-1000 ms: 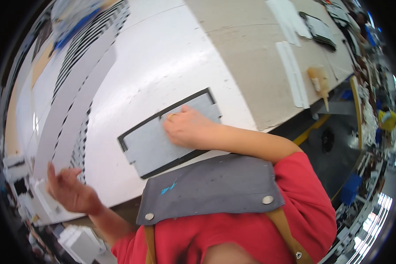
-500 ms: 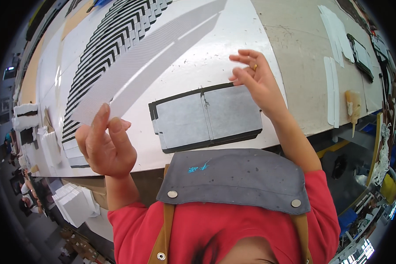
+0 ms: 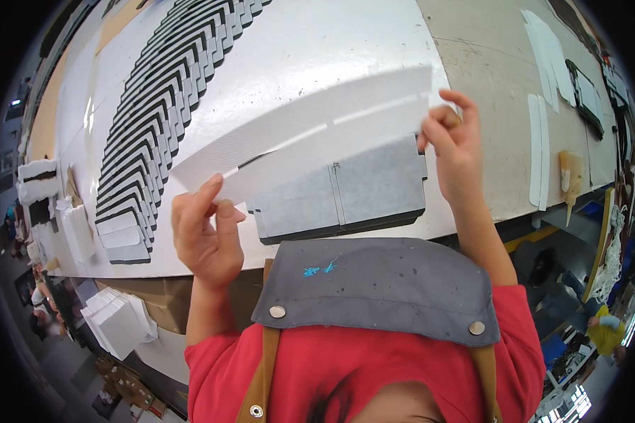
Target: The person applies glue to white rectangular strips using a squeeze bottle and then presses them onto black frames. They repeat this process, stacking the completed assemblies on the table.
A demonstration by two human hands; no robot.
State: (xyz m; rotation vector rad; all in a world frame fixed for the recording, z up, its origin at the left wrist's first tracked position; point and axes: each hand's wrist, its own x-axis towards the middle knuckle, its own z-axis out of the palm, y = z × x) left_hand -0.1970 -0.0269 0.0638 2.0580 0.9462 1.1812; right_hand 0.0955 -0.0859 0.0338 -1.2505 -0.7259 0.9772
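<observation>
Both hands hold a long white strip (image 3: 317, 137) up above the white table (image 3: 346, 49). The left hand (image 3: 204, 233) pinches the strip's lower left end between thumb and fingers, the rest of the fingers curled. The right hand (image 3: 453, 144) grips the upper right end, fingers closed over the edge. The strip hangs slanted (its right end higher in the picture) over a flat grey panel (image 3: 346, 194) lying on the table near its front edge. To the left, a long curved row of overlapping grey panels (image 3: 155, 113) runs across the table. Stacks of white sheets (image 3: 116, 321) sit below the table edge.
</observation>
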